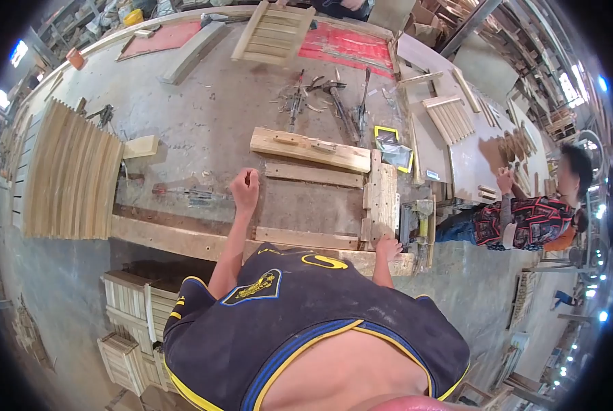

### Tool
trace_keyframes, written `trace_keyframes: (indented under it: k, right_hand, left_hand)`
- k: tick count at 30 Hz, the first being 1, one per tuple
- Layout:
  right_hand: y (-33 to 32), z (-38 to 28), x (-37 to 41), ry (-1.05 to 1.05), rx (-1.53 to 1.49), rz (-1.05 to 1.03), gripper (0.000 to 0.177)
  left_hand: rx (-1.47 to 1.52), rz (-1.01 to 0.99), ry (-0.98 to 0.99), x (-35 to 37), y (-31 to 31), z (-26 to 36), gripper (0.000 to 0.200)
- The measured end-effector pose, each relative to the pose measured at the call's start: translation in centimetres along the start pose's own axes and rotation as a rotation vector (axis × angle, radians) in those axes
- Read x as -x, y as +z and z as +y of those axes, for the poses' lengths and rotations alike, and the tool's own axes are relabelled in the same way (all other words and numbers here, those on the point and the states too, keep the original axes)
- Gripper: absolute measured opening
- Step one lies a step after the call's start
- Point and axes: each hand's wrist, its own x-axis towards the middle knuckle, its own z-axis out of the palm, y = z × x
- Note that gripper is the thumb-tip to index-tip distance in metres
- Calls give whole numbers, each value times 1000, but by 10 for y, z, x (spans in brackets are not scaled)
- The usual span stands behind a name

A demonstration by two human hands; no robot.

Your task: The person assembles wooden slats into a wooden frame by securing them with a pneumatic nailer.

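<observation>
My left hand (245,186) is raised just left of the wooden jig, its fingers curled; whether something small is in them is hidden. My right hand (388,247) rests at the lower end of the upright wooden block (382,198), near the table's front edge; its fingertips are too small to make out. A thick wooden beam (310,149) lies across the far side of the jig, with small wood pieces on it. Below it lies a thinner strip (314,175), and another strip (306,238) runs along the front edge.
A tall stack of slatted panels (70,175) stands at the left. Hammer (340,103), clamps and a yellow-edged case (394,147) lie beyond the beam. A slatted panel (273,33) lies at the back. A co-worker (525,222) stands at the right.
</observation>
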Motion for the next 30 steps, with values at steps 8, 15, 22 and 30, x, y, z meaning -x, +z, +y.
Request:
trace_keyframes:
  k: [8,15,22,30]
  right_hand:
    - [4,13,-1,-248,-106,-93,57]
    - [-4,-4,105,-362,-159,-122,44]
    - [-15,-108,129,-461,-411,-418,31]
    - [-26,-399,210,-427,-966,-1236,52]
  left_hand:
    - [-71,-78,13,-89,16,-32,25]
    - [-616,23,232,-189,61,-82,58]
    - [-916,-286,194,-244,91,-153,67]
    - [-514,-501,277,-256,-16,-132,68]
